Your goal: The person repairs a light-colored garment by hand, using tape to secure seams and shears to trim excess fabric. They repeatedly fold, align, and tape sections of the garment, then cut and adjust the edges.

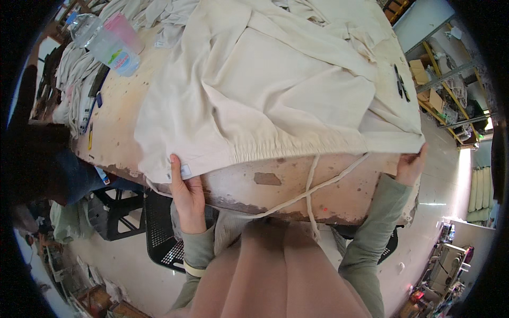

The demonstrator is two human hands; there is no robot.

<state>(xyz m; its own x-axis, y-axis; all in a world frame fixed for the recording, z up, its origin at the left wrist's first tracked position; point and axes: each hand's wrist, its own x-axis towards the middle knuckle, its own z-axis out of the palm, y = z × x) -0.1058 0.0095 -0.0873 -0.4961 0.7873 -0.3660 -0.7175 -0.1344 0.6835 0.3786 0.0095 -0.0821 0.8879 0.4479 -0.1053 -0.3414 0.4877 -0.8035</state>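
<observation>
The cream garment [307, 90] lies spread and rumpled across the surface [238, 185] before me, its gathered waistband [297, 147] running along the side closest to my body. The fingers of my left hand [189, 201] grasp its near left corner, thumb laid on top just beside a small white label [185, 170]. The fingers of my right hand [409, 169] are closed on the near right corner, partly hidden by the hand itself, so the band is held between the two. A pale drawstring [310, 185] comes from the waistband in two lengths that cross on the wood, and one drops past the near edge. The surface is worn, with dark chips along its rim and a brown patch in front of me. On my right, near the cloth, lie slim black tools [401, 84]. On my left stand a clear plastic container [114, 50] and a pink cup [124, 32], touching or nearly so; I cannot tell which. A thin yellow tool [90, 137] lies near the left edge, and heaped pale cloth [78, 69] sits beyond it. Below, to the left, are a black perforated basket or seat [164, 238] and a black stool [114, 214]. Well apart on the right, shelving [450, 77] holds cardboard boxes [419, 71].
</observation>
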